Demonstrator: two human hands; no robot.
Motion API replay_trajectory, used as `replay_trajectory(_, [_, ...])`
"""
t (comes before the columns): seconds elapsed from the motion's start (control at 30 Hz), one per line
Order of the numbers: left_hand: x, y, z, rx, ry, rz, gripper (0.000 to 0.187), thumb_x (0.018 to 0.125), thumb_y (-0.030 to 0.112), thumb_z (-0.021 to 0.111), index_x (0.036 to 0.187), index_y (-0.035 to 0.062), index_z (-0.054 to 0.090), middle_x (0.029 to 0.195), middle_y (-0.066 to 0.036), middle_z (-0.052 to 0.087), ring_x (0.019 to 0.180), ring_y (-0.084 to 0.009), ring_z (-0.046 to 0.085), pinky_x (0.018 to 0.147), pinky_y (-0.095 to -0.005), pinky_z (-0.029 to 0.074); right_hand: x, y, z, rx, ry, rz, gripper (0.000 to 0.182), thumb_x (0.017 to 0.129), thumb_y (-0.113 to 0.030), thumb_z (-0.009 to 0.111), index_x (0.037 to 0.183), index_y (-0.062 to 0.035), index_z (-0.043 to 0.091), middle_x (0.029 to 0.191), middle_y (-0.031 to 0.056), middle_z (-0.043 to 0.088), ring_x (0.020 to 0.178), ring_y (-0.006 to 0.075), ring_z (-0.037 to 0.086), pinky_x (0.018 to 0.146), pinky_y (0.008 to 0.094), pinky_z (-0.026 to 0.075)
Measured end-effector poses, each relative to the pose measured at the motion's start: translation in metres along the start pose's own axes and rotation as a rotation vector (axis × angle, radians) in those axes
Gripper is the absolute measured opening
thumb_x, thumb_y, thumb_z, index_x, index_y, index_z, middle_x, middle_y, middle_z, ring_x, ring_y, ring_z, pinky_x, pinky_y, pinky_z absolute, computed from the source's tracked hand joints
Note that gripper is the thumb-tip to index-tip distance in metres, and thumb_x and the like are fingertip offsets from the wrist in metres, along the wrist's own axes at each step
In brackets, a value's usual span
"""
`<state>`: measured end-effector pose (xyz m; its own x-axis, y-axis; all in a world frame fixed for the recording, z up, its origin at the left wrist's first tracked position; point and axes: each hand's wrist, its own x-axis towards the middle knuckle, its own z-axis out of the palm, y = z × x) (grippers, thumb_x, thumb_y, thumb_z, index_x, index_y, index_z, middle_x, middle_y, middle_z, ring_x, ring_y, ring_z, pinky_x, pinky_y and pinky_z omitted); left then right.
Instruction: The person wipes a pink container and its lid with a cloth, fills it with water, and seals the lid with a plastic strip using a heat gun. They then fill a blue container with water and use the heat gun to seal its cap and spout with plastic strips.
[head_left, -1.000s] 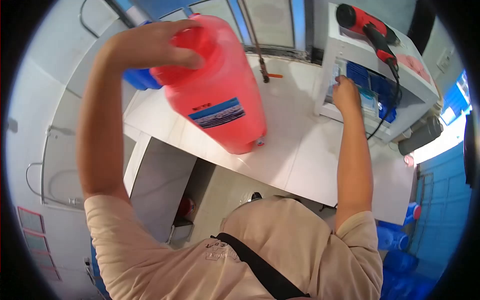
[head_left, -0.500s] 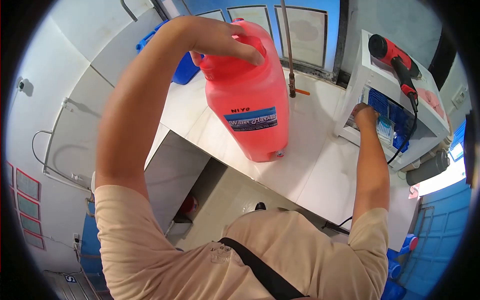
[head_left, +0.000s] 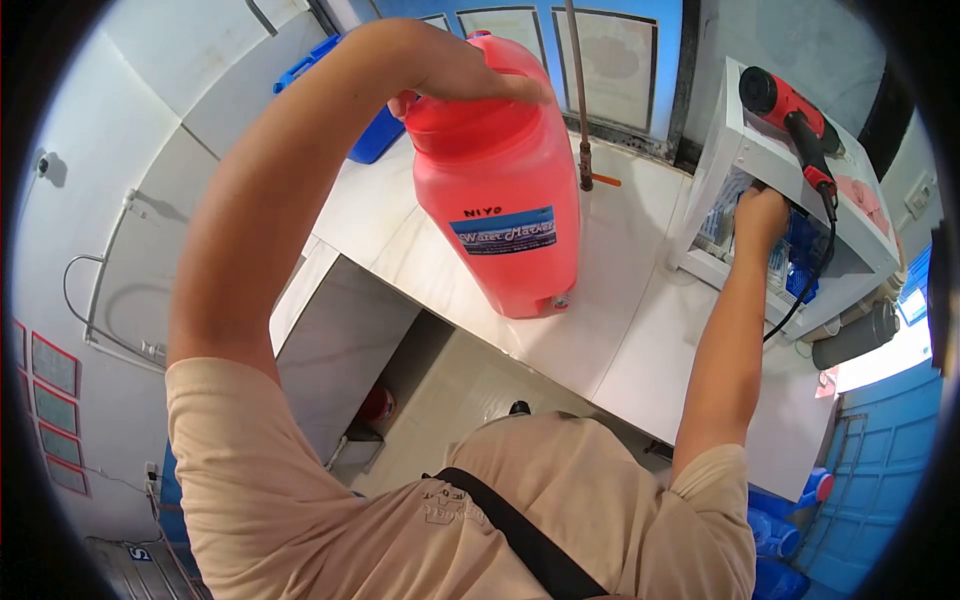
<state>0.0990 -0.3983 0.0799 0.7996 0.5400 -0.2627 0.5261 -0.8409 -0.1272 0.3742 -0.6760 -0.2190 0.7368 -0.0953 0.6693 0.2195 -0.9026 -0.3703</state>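
Observation:
A translucent pink-red water jug with a "Water Market" label and handwritten "NIYO" stands upright on the white tiled counter. My left hand is wrapped over its top, near the handle, with the arm arched over from the left. Part of the grip is hidden behind the hand itself. On the right, my right hand reaches into a white shelf unit, fingers curled. What it holds, if anything, is hidden. Blue and clear plastic packs lie in the shelf around that hand.
A red-and-black heat gun lies on the shelf top, its cord hanging in front. Behind the jug stands a thin pipe with an orange-handled valve. A blue container is at the back left. The counter's front edge runs diagonally before me.
My right hand has moved up and right inside the shelf, and its fingers are now curled. My left hand has shifted slightly right across the jug's top. The jug has barely moved.

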Motion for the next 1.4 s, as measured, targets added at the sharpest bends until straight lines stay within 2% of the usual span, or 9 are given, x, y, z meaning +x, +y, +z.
replay_trajectory(0.23, [0.01, -0.037, 0.012, 0.129, 0.139, 0.437, 0.113, 0.076, 0.09, 0.051, 0.152, 0.0067, 0.044, 0.136, -0.023, 0.06, 0.125, -0.0396, 0.059, 0.108, -0.051, 0.044, -0.033, 0.003, -0.018, 0.449, 0.007, 0.005, 0.027, 0.093, -0.024, 0.062, 0.111, -0.0044, 0.064, 0.093, 0.0217, 0.071, 0.088, 0.0416, 0.068, 0.079, 0.05, 0.053])
replay_trajectory(0.47, [0.035, -0.047, -0.007, 0.149, -0.222, -0.089, 0.109, 0.083, 0.092, 0.037, 0.144, 0.0038, 0.052, 0.116, -0.022, 0.07, 0.09, -0.0376, 0.073, 0.087, -0.0497, 0.056, -0.028, 0.025, 0.008, 0.688, -0.091, 0.109, 0.029, 0.094, -0.03, 0.069, 0.105, -0.0039, 0.065, 0.09, 0.0146, 0.072, 0.084, 0.0307, 0.071, 0.076, 0.041, 0.054])
replay_trajectory(0.57, [0.023, -0.064, 0.015, 0.164, 0.198, 0.151, 0.093, 0.091, 0.083, 0.037, 0.141, 0.0066, 0.054, 0.119, -0.017, 0.068, 0.096, -0.0298, 0.071, 0.083, -0.0466, 0.056, -0.023, 0.041, 0.02, 0.779, -0.095, 0.106, 0.03, 0.093, -0.03, 0.071, 0.102, -0.0023, 0.068, 0.094, 0.0141, 0.073, 0.085, 0.0278, 0.07, 0.077, 0.0389, 0.054])
replay_trajectory(0.63, [0.037, -0.081, 0.034, -0.058, 0.557, 0.814, 0.088, 0.092, 0.079, 0.041, 0.148, 0.0114, 0.05, 0.139, -0.021, 0.055, 0.13, -0.0349, 0.054, 0.106, -0.0506, 0.045, -0.022, 0.039, 0.018, 0.812, -0.134, 0.086, 0.029, 0.093, -0.029, 0.072, 0.101, -0.0014, 0.069, 0.096, 0.0138, 0.074, 0.086, 0.0261, 0.07, 0.078, 0.0379, 0.054])
replay_trajectory(0.67, [0.033, -0.081, 0.036, -0.206, 0.354, 0.852, 0.088, 0.092, 0.076, 0.045, 0.153, 0.0134, 0.044, 0.156, -0.021, 0.036, 0.148, -0.0375, 0.03, 0.119, -0.0519, 0.029, -0.016, 0.036, 0.01, 0.908, -0.098, 0.162, 0.029, 0.094, -0.027, 0.071, 0.104, -0.0004, 0.069, 0.099, 0.0138, 0.073, 0.089, 0.0241, 0.069, 0.08, 0.0361, 0.053])
replay_trajectory(0.83, [0.027, -0.07, 0.052, -0.357, 0.255, 0.872, 0.089, 0.089, 0.073, 0.051, 0.155, 0.0126, 0.042, 0.157, -0.02, 0.032, 0.146, -0.0379, 0.034, 0.117, -0.05, 0.033, 0.002, 0.031, 0.001, 1.371, -0.066, 0.502, 0.034, 0.092, -0.014, 0.072, 0.122, 0.0019, 0.067, 0.114, 0.0106, 0.072, 0.1, 0.0185, 0.066, 0.092, 0.0307, 0.048])
replay_trajectory(1.17, [0.027, -0.066, 0.057, -0.435, 0.219, 0.827, 0.085, 0.091, 0.069, 0.05, 0.155, 0.0123, 0.041, 0.158, -0.019, 0.031, 0.147, -0.0365, 0.034, 0.118, -0.0487, 0.031, 0.001, 0.012, 0.012, 1.396, 0.095, 0.365, 0.042, 0.09, -0.013, 0.074, 0.129, 0.0011, 0.064, 0.124, 0.0111, 0.07, 0.112, 0.0213, 0.064, 0.097, 0.0336, 0.045])
replay_trajectory(1.27, [0.027, -0.065, 0.056, -0.435, 0.216, 0.822, 0.086, 0.091, 0.069, 0.05, 0.155, 0.012, 0.04, 0.158, -0.018, 0.03, 0.147, -0.0364, 0.033, 0.119, -0.0486, 0.03, 0.005, 0.018, 0.021, 1.104, -0.183, 0.202, 0.042, 0.093, -0.013, 0.071, 0.131, 0.0011, 0.063, 0.127, 0.011, 0.068, 0.113, 0.0213, 0.061, 0.1, 0.0319, 0.044])
replay_trajectory(1.4, [0.027, -0.065, 0.057, -0.435, 0.213, 0.817, 0.086, 0.092, 0.069, 0.05, 0.155, 0.0117, 0.04, 0.158, -0.018, 0.03, 0.148, -0.0365, 0.031, 0.12, -0.0485, 0.027, 0.02, 0.02, 0.022, 1.174, 0.093, 0.325, 0.041, 0.094, -0.018, 0.069, 0.13, 0.0007, 0.062, 0.127, 0.0125, 0.067, 0.113, 0.0232, 0.062, 0.101, 0.0349, 0.045])
